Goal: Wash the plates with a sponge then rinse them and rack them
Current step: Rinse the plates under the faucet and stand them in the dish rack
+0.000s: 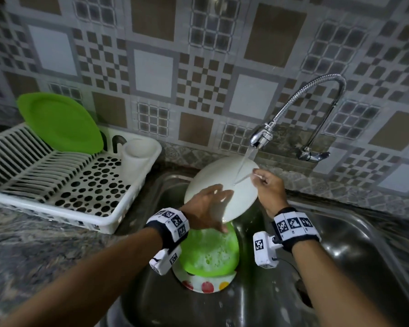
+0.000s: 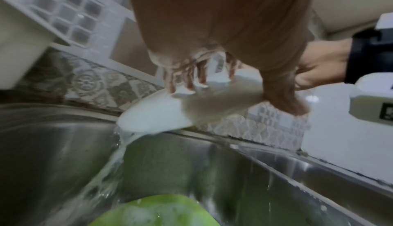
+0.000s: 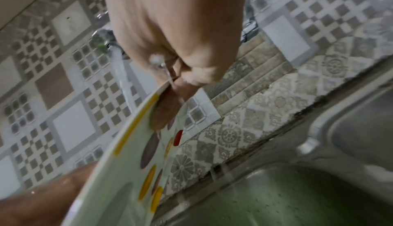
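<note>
A white plate (image 1: 213, 175) is held tilted over the sink, back side up, under the running water (image 1: 244, 159). My right hand (image 1: 267, 185) pinches its right rim. In the right wrist view the fingers (image 3: 165, 112) lie on the plate's (image 3: 119, 170) dotted face. My left hand (image 1: 206, 206) lies flat on the plate's back with fingers (image 2: 187, 76) spread; water pours off the plate's (image 2: 153, 117) low edge. Below, a soapy green plate (image 1: 210, 251) rests on a fruit-patterned plate (image 1: 206, 285). Another green plate (image 1: 59, 123) stands in the white rack (image 1: 45, 201).
The chrome flexible tap (image 1: 261, 135) arches in from the right wall, its lever (image 1: 313, 155) behind my right hand. A white utensil cup (image 1: 137, 154) sits in the rack's near corner. The steel sink (image 1: 340, 244) has a granite counter (image 1: 33, 244) on its left.
</note>
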{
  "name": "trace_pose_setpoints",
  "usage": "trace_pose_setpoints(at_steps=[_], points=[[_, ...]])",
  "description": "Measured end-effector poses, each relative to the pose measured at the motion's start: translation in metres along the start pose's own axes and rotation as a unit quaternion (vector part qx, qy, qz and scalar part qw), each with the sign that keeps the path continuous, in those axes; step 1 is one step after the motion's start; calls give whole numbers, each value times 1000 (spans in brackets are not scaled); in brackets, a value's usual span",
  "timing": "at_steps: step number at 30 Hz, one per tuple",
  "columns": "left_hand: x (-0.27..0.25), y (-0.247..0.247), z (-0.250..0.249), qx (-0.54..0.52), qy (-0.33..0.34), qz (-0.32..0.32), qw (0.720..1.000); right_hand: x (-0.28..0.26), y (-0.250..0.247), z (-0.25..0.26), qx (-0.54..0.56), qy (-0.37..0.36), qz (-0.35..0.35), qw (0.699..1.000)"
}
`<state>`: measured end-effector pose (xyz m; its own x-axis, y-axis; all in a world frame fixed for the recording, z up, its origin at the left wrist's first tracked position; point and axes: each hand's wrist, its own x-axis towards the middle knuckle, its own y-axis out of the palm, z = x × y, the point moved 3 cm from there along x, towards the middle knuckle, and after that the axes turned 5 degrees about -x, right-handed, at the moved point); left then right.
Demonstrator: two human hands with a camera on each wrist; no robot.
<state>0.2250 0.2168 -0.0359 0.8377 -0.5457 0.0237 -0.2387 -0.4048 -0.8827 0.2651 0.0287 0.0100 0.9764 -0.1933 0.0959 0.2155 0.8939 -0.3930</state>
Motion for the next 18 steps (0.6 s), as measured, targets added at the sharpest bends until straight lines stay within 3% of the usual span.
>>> trace_pose_setpoints(at_steps=[4,7,9,11,14,18], points=[[5,5,-20,-1,51,-56,997,-5,-30,-21,13,38,-13,999],[16,-7,-37,-10,81,-112,990,-9,-52,-26,81,76,-39,993],[29,-18,-39,-6,66,-138,988,-12,-61,-26,150,96,-44,983],[41,-34,-39,-35,11,-157,987,-16,-63,-24,163,107,-35,980],[52,-54,-32,-160,-48,-138,976,-20,-67,-25,38,77,-4,996],[46,-77,-23,-242,-2,-143,960,-19,-71,-31,-100,8,29,995]])
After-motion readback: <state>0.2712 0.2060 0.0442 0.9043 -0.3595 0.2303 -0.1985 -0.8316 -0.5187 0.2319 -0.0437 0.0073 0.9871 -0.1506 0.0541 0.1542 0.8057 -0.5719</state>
